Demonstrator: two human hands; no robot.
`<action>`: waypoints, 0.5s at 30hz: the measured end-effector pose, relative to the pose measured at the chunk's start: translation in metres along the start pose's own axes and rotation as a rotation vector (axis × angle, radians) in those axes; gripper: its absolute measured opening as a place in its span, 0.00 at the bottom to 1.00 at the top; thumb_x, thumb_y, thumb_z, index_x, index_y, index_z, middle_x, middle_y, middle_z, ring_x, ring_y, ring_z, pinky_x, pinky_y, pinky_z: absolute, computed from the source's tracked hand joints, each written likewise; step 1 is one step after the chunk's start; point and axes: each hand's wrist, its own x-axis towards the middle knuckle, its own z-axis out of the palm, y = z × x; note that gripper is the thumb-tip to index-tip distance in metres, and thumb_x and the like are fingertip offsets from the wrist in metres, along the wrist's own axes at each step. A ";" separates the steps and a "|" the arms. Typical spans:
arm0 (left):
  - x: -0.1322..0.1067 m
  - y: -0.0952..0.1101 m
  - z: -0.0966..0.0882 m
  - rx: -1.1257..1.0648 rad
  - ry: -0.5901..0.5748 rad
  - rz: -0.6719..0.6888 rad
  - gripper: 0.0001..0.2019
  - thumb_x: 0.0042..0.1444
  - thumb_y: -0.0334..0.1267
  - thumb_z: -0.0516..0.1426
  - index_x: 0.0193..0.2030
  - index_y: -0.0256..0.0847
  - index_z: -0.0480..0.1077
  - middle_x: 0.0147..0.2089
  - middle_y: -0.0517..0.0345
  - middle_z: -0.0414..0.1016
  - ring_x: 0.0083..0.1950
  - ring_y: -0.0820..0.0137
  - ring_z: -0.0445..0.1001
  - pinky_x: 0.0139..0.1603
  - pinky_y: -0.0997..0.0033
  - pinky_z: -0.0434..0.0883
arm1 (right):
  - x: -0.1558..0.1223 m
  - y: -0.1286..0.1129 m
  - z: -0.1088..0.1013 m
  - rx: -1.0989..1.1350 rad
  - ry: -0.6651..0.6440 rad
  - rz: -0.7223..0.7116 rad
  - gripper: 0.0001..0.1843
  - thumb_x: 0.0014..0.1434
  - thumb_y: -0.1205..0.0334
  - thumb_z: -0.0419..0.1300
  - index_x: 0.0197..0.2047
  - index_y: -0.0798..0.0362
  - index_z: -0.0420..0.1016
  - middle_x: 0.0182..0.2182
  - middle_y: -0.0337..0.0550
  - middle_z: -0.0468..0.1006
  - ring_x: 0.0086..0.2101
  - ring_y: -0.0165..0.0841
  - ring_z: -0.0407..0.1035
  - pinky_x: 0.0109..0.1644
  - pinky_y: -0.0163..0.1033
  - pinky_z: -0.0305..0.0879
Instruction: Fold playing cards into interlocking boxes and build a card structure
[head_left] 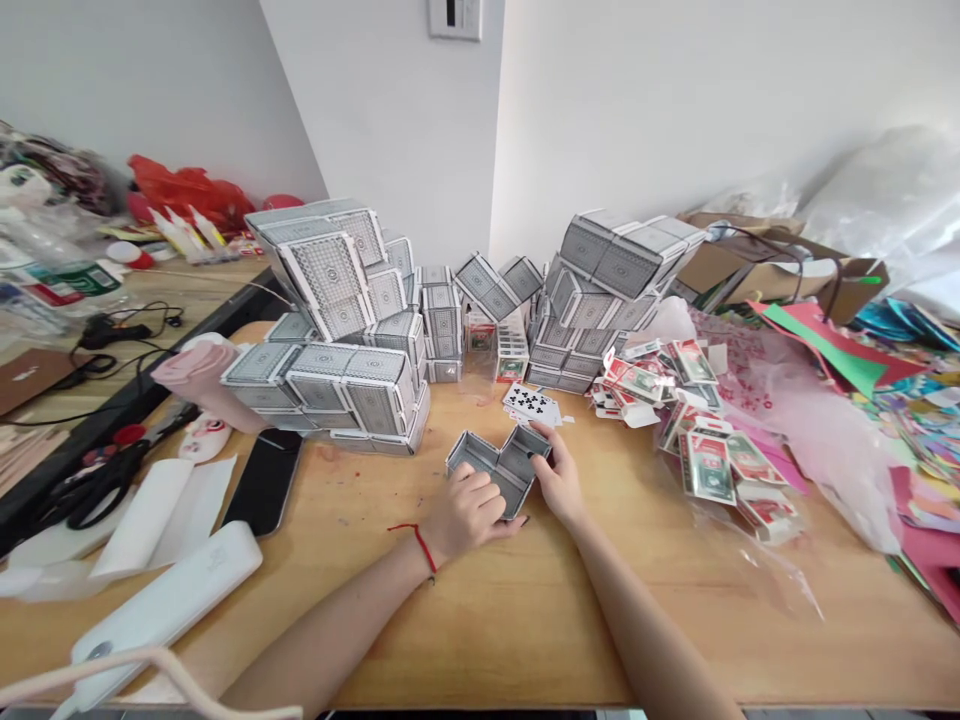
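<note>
Low over the front of the table I hold an L-shaped open tray of folded playing cards (514,462), its grey patterned backs showing. My left hand (466,508) is closed on its near left side, fingers curled over the edge. On the right side, my right hand (559,478) grips the wall, thumb inside and fingers outside. Loose playing cards (531,403), clubs face up on top, lie just beyond. Blocks built from folded cards form a left stack (352,375) and a right stack (600,290). Between them stands a row of card packs (513,345).
Torn red and white card boxes (705,460) and clear plastic wrap lie to the right, beside coloured paper (825,345). At left are a black phone (264,482), scissors (112,485), a white paper roll (146,515) and a white corded device (169,610).
</note>
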 end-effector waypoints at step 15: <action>0.004 -0.011 -0.028 -0.057 -0.281 -0.123 0.23 0.48 0.59 0.48 0.26 0.38 0.63 0.28 0.54 0.65 0.33 0.66 0.61 0.35 0.64 0.56 | -0.018 -0.043 -0.028 -0.592 -0.523 -0.600 0.12 0.46 0.54 0.60 0.34 0.49 0.69 0.29 0.42 0.71 0.35 0.38 0.63 0.58 0.57 0.41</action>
